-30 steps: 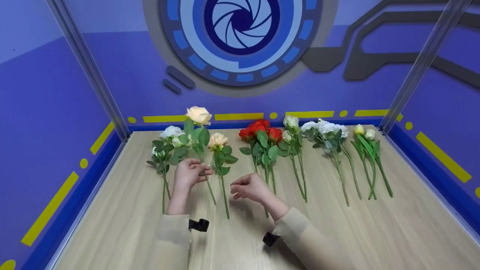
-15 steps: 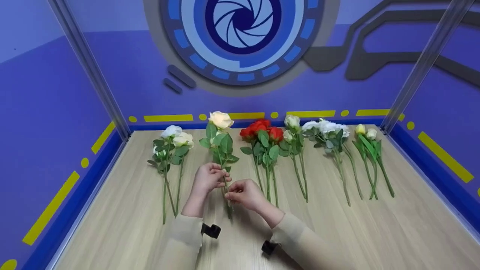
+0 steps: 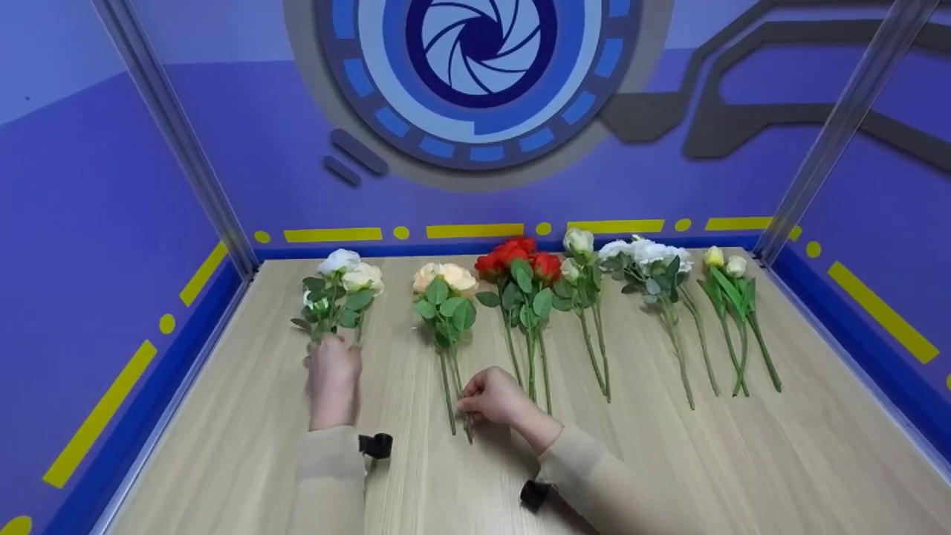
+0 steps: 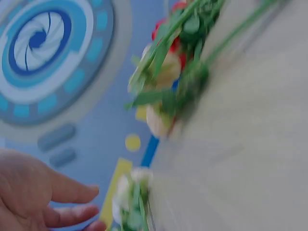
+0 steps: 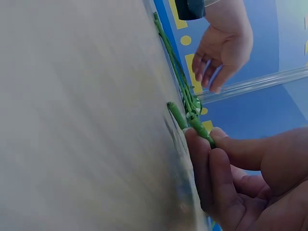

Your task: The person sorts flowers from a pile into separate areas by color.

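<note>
In the head view, two peach roses lie side by side, their leafy stems pointing toward me. My right hand pinches the lower stem of the right-hand one; the right wrist view shows the green stem between thumb and finger. The other stem's end is just beside it. My left hand is over the stems of the left bunch, which has white roses and a cream rose. Its fingers are loosely bent and apart from the stems in the right wrist view.
Farther right lie red roses, pale green-white roses, white flowers and tulips, stems toward me. Blue-purple panels stand behind and beside the wooden table.
The held peach rose came rightward and down beside the other peach rose. My left hand let go of it and moved left to the white bunch; my right hand took its stem.
</note>
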The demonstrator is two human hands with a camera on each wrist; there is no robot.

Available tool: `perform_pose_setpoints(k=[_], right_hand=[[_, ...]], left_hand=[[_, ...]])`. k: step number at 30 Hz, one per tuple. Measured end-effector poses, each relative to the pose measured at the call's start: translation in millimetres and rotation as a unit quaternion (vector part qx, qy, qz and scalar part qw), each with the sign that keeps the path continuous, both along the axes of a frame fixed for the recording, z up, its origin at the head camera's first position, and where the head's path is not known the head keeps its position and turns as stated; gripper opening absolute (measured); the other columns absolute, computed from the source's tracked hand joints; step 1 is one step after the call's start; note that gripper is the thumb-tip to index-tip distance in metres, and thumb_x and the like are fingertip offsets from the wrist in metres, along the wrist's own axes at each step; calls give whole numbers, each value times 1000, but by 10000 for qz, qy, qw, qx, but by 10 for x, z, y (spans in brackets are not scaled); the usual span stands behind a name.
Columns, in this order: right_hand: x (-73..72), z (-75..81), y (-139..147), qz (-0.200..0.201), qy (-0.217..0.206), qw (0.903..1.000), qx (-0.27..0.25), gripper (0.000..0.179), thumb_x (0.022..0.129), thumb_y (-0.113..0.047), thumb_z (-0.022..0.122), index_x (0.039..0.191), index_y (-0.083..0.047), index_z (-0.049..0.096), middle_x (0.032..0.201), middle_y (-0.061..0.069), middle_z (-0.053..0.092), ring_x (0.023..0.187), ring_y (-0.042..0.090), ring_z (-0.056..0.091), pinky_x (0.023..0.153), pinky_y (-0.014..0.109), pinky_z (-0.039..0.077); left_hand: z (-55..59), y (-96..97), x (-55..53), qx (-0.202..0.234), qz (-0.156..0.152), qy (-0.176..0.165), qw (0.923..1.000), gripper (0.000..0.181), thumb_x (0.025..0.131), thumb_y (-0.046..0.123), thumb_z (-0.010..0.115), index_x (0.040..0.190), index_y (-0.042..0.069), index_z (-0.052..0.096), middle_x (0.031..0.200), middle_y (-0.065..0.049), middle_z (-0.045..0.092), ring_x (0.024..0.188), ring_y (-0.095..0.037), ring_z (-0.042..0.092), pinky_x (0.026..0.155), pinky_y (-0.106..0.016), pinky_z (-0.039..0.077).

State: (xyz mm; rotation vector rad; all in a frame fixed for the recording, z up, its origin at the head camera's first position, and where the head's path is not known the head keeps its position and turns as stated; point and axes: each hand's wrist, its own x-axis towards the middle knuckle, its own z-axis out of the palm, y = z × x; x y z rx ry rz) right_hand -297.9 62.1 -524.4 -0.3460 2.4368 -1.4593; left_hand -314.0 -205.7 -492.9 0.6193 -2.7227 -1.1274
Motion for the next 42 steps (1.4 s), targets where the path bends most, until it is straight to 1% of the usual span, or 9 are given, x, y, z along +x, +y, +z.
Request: perform_pose_setpoints(k=[8,13,17,24,32,34,36,38,42], right_hand=[[19,-52,-15,-5,-318,9993,-205,15,83,-2,84,79,-1,69,64,3,70,50,7,62,53,22,55],[24,-52,-20,-13,-419,9988,-268,17,83,-4,84,78,-3,68,63,6,71,48,8,62,51,23,55],[44,-35,-21,-10,-374,9991,-184,19,83,-5,84,76,-5,67,61,5,70,47,8,62,51,24,56],[45,-48,-32,-28,-297,9996,-10,21,83,-6,85,74,-6,65,60,2,68,46,8,62,50,24,55],[33,-60,-23,5,-246,9997,3,21,85,-8,84,76,-5,65,65,6,72,48,8,62,51,24,56],[31,-62,-18,-30,-335,9994,-87,20,85,-8,83,76,-5,65,65,6,72,48,9,62,51,24,56],[31,-66,-11,-42,-381,9992,-138,20,86,-8,83,77,-5,65,65,6,72,48,9,62,51,24,56],[29,-69,-7,-44,-410,9990,-174,19,86,-8,82,77,-5,66,65,6,72,49,9,62,51,25,56],[23,-63,-9,-67,-432,9990,-118,19,87,-8,81,77,-5,65,65,3,69,49,9,63,53,27,58]], left_hand=[[-129,-234,66,-310,200,-618,9974,43,101,8,38,132,-21,41,129,-45,46,122,-62,47,98,-69,44],[-170,-303,93,-234,-25,-367,9990,34,98,-1,32,118,-19,54,117,-45,56,107,-57,59,90,-64,48],[-177,-339,99,-214,-143,-290,9992,26,95,-4,37,100,-11,61,105,-37,66,86,-39,61,78,-55,51],[-121,-374,88,-207,-106,-643,9977,23,95,0,42,97,-7,63,95,-27,67,74,-29,53,64,-45,48],[-83,-442,77,-14,20,-75,10000,34,93,2,50,60,9,41,57,-2,40,57,-20,42,51,-30,36],[-62,-440,74,319,80,20,9995,32,95,3,54,64,-1,55,53,0,46,52,-16,47,49,-27,39],[-34,-432,75,720,120,9,9973,25,99,4,55,89,-14,69,57,-9,62,50,-11,55,50,-25,45],[-12,-425,79,1131,172,9,9934,30,101,4,55,117,-19,65,74,-18,74,52,-8,62,53,-24,52],[21,-412,83,1552,246,23,9876,34,103,2,51,127,-21,58,93,-25,77,58,-10,70,57,-25,57]])
